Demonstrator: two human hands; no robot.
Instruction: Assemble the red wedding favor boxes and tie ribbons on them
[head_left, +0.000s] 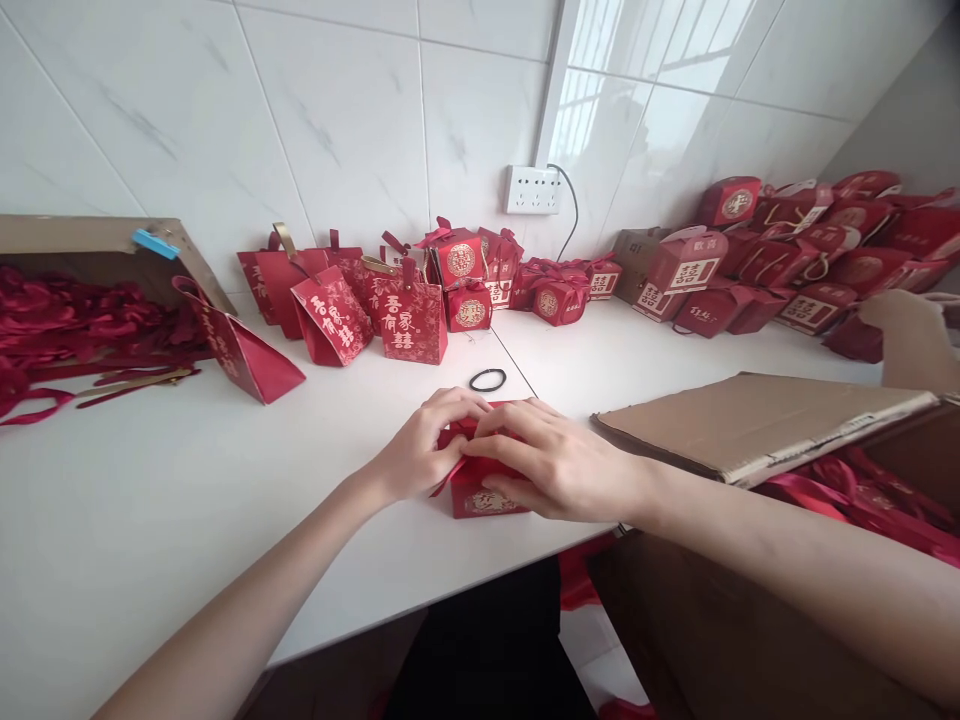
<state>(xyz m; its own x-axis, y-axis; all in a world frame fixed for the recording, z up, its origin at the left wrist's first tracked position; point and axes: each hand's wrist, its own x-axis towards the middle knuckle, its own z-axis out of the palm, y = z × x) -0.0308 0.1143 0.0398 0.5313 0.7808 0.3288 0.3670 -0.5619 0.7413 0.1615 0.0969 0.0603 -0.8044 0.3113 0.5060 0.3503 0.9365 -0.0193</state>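
Note:
A small red gift box (491,503) with a gold round emblem sits on the white table in front of me. My left hand (424,447) pinches a red ribbon (448,480) at the box's top left. From the other side, my right hand (559,460) curves over the top and front of the box, its fingertips meeting those of my left hand. Fingers cover most of the box top, and how the ribbon runs beneath them is hidden. A black hair tie (488,380) lies just behind the box.
Red gift bags (412,320) and boxes (559,300) line the wall, with a larger pile (810,245) at right. Another person's hand (911,330) reaches in there. An open carton (757,425) with ribbons stands at my right; another carton (97,232) holds red material at left.

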